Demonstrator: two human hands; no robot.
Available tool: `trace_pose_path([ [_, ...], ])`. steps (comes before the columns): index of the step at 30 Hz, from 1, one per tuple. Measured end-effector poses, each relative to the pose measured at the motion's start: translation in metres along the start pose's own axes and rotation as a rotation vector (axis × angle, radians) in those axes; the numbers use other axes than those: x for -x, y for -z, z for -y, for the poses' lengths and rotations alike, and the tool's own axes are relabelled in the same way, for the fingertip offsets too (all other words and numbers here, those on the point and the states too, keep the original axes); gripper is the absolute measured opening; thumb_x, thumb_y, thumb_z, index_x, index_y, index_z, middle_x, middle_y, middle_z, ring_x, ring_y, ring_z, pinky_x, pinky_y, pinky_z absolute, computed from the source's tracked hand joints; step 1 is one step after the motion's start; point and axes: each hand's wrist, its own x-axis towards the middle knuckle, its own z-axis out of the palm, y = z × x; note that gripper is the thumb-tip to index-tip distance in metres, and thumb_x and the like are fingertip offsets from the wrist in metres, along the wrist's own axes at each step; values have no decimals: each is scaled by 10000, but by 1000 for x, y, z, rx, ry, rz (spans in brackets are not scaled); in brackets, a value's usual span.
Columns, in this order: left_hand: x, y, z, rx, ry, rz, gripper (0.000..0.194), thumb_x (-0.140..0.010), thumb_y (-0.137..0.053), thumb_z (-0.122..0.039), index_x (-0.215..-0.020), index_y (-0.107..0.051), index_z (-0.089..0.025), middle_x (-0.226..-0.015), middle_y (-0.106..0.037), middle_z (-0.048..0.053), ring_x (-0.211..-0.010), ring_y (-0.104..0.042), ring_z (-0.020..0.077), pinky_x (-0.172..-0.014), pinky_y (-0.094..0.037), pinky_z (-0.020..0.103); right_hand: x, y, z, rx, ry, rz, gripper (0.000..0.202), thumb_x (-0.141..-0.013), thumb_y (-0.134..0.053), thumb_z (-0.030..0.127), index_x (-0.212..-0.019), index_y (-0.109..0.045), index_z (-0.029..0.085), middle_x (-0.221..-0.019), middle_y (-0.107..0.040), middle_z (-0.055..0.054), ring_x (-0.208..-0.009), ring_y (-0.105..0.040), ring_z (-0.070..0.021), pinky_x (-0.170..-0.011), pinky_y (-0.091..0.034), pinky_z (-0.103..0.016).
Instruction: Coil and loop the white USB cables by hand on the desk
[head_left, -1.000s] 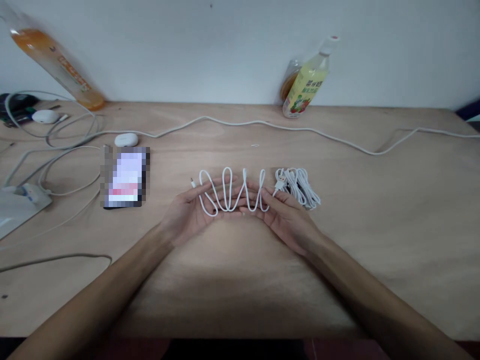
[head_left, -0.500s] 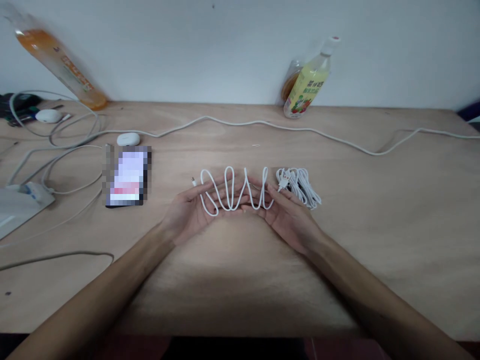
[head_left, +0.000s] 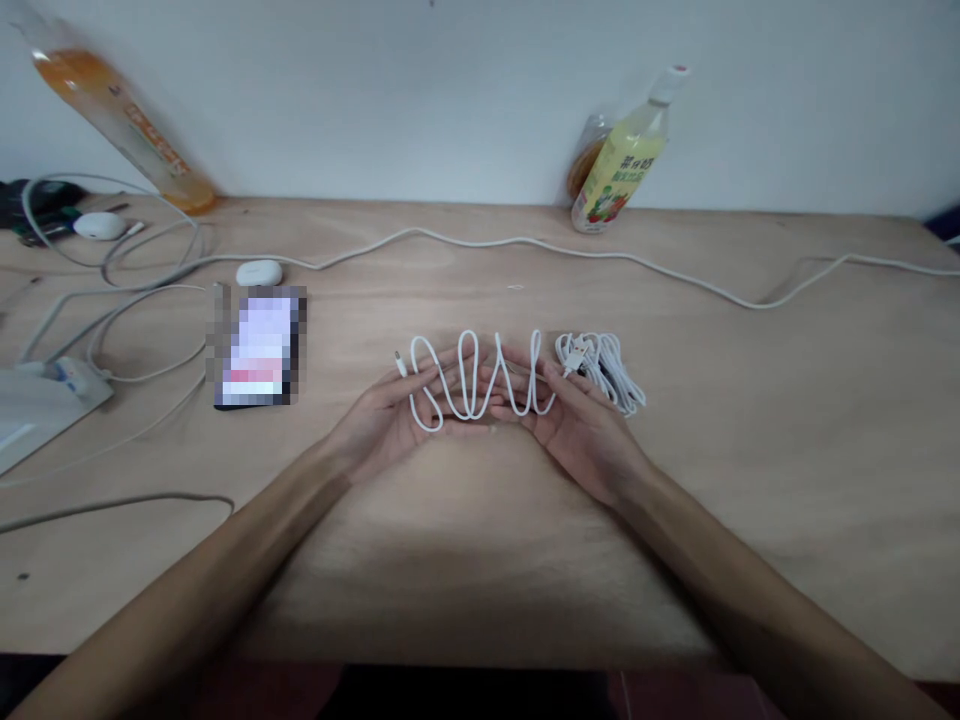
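A white USB charging cable (head_left: 471, 385) lies in wavy loops across the upturned fingers of both my hands. My left hand (head_left: 394, 415) holds its left end, the thumb pressed over the cable just below the small plug, which points up. In my right hand (head_left: 581, 425), the thumb lies over the other end, and the flat USB plug sticks out beyond it. The fingers of the two hands meet or overlap under the loops. Just behind my right hand, a bundle of white cables (head_left: 611, 370) rests on the wooden table (head_left: 480, 550).
A phone (head_left: 259, 350) with a blurred screen and a white earbud case (head_left: 259, 272) lie left. Loose cables and a white power strip (head_left: 45, 410) are farther left. A long white cable (head_left: 517, 241) crosses behind my hands. An orange bottle (head_left: 127, 130) and a yellow bottle (head_left: 622, 165) stand by the wall.
The small plug at the left end has tipped more upright, and my left hand has shifted slightly right with the cable. The whole view has moved a little; both hands keep their hold.
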Motion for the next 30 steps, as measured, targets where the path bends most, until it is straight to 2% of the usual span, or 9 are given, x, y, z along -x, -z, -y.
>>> trace_pose_path([
  [3,0,-1,2,8,-10,-7,523,-1154,-431,-191,-1670,-519,-186,-1528,-712,193,-1326,-751,345,-1178,-561,560,0,0,0,2,-2,7,242,-973,-816,463,-1145,-859,298,-1477,-771,-52,-1457,-660,-342,-1158,-603,-581],
  [11,-1,3,1,13,7,39,500,-1167,-380,-213,-1628,-559,-141,-1431,-768,206,-1330,-749,350,-1182,-552,572,1,-1,2,10,-26,38,323,-1002,-780,496,-1245,-834,289,-1324,-842,-78,-1406,-699,-325,-1158,-600,-566],
  [15,-2,4,0,27,33,46,515,-1173,-394,-280,-1640,-544,-122,-1414,-773,223,-1327,-749,369,-1176,-550,581,0,2,0,16,-26,33,317,-1020,-754,483,-1239,-836,268,-1337,-835,-94,-1390,-709,-324,-1141,-606,-553],
  [23,-1,1,-1,11,34,10,521,-1164,-405,-270,-1629,-547,-81,-1416,-765,245,-1301,-761,371,-1176,-542,562,1,3,-1,13,-53,38,355,-1029,-733,499,-1287,-825,274,-1332,-838,-90,-1385,-712,-313,-1191,-569,-558],
  [30,-1,3,-1,26,43,47,539,-1166,-389,-325,-1645,-540,-131,-1391,-786,218,-1307,-759,366,-1185,-527,570,2,2,0,6,-53,15,316,-1024,-741,471,-1239,-840,261,-1395,-811,-95,-1349,-731,-320,-1118,-614,-523],
])
